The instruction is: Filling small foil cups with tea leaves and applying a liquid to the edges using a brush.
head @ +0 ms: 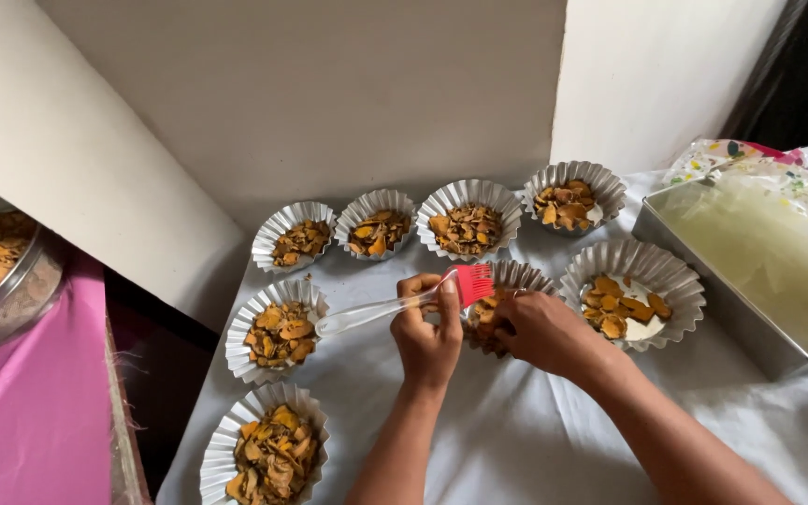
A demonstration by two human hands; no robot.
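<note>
Just left of the steel tray [703,281], the centre fluted cup [516,278] sits under both hands. Left hand [427,327] grips a red-bristled brush [395,304]; right hand [540,329] curls narrow over the chips. Best to steady the cup's rim, keeping strokes light.

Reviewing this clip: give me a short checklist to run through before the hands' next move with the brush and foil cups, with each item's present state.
1. Left hand grips the pastry brush: ok.
2. Red bristles above the centre cup: ok.
3. Right hand at that cup, on its chips: ok.
4. Whether bristles carry any liquid: cannot tell.
5. Metal tray of pale liquid beside the right forearm, apart from it: ok.
6. Other filled cups, such as the front cup, sit upright: ok.
</note>
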